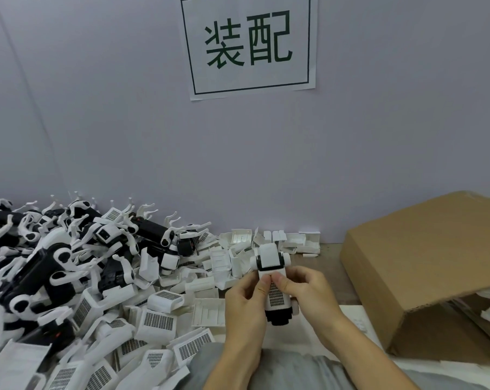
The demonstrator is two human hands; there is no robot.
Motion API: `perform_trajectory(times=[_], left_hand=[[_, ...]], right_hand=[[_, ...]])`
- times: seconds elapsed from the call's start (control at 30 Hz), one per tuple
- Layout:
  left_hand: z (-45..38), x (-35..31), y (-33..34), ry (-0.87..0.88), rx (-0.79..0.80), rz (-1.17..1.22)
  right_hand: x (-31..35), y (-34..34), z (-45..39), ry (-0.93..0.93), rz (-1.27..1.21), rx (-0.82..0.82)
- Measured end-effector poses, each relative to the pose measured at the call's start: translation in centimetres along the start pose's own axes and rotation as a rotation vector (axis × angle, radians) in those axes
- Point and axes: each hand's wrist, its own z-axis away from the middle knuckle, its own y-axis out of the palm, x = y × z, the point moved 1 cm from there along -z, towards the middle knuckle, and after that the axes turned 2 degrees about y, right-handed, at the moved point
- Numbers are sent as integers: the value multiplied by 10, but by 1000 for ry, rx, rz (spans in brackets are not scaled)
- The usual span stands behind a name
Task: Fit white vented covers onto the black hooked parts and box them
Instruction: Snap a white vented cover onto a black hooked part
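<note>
Cover (274, 295) — white, vented — sits on a black part (277, 318), held above the table (317, 273) between both hands: left hand (245, 301) and right hand (308, 291) pinch it, thumbs together; cardboard box (424, 266) just right.

Both forearms rose from 6 o'clock toward centre; left hand (248, 298) at 9 o'clock of right hand (308, 291); fingers curled, thumbs met, both gripped one part.

parts pile (77, 277) left, box flap (424, 257) right – gap between
</note>
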Motion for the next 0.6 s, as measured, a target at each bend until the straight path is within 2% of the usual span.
perform_trajectory(times=[0.17,0.3,0.43,0.53,0.6], left_hand=[[-1,1,1,24,-23,-95],[0,-2,2,-40,-67,3],[-3,2,0,-152,-153,120],[-5,6,-2,-190,-131,142],[-5,8,-2,-159,-112,63]], right_hand=[[0,1,0,-24,15,-23],[0,3,1,-43,10,11],[-3,6,2,-40,123,96],[-4,6,1,-63,202,50],[-5,4,1,-69,218,24]])
